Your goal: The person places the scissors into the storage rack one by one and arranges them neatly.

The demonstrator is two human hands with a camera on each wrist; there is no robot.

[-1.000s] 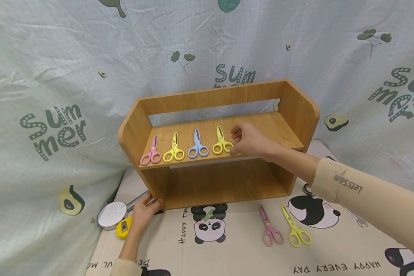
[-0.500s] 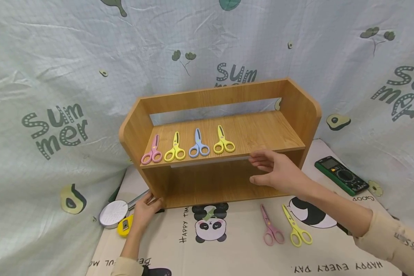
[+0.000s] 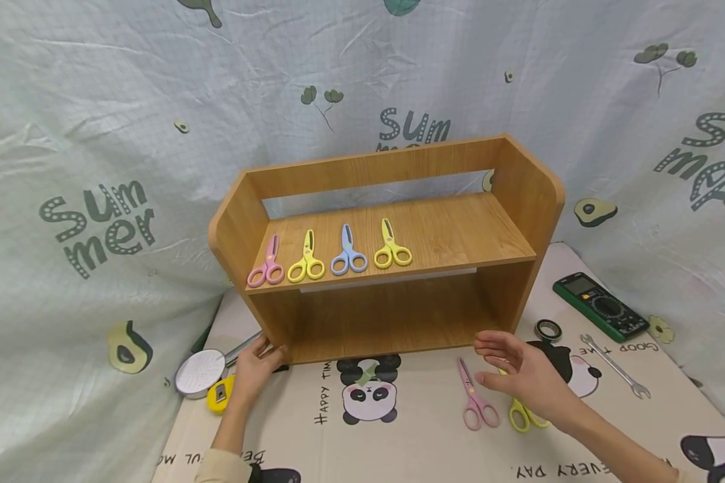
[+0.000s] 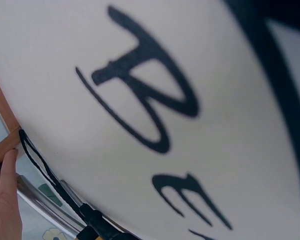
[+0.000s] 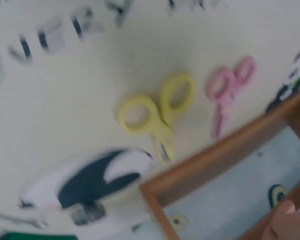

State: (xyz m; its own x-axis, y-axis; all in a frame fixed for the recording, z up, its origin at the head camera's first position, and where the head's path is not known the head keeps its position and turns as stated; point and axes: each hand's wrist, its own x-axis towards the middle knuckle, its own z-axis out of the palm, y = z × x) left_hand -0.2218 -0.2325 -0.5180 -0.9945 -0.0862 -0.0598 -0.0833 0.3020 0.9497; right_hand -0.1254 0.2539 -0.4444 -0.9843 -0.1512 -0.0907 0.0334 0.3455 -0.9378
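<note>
A wooden two-level shelf stands at the back of the table. Four-fingered contact aside, my left hand rests its fingertips against the shelf's lower left corner, fingers fairly straight in the left wrist view. On the upper board lie pink scissors, yellow scissors, blue scissors and more yellow scissors, blades pointing back. My right hand, holding nothing, hovers with fingers extended over another yellow pair of scissors, partly covering it in the head view. Pink scissors lie just left of it on the tabletop.
At right are a green multimeter, a ring bearing and a wrench. Left of the shelf lie a yellow tape measure, a round white-faced object and a metal bar. A patterned curtain hangs behind.
My right hand has withdrawn from beside the rightmost yellow scissors on the upper board, coming down and right to the scissors on the table. My left hand stays at the shelf's corner.
</note>
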